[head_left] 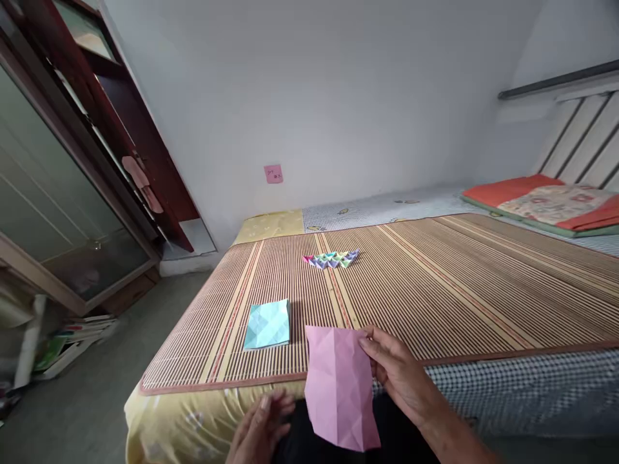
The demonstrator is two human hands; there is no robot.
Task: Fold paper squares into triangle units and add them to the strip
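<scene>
A creased sheet of pink paper hangs upright over my lap, its upper right corner pinched between the thumb and fingers of my right hand. To the left of the sheet and apart from it is my left hand, fingers loosely apart and slightly blurred, holding nothing. Creased light-blue paper, squarish and apparently stacked, lies on the bamboo mat beyond my left hand. Farther back sits a cluster of small folded paper pieces in several colours.
The mat covers a bed with a yellow sheet along its near left edge. A folded red and floral quilt rests at the far right. On the wall is a pink note. Books are piled on the floor at left, near a door.
</scene>
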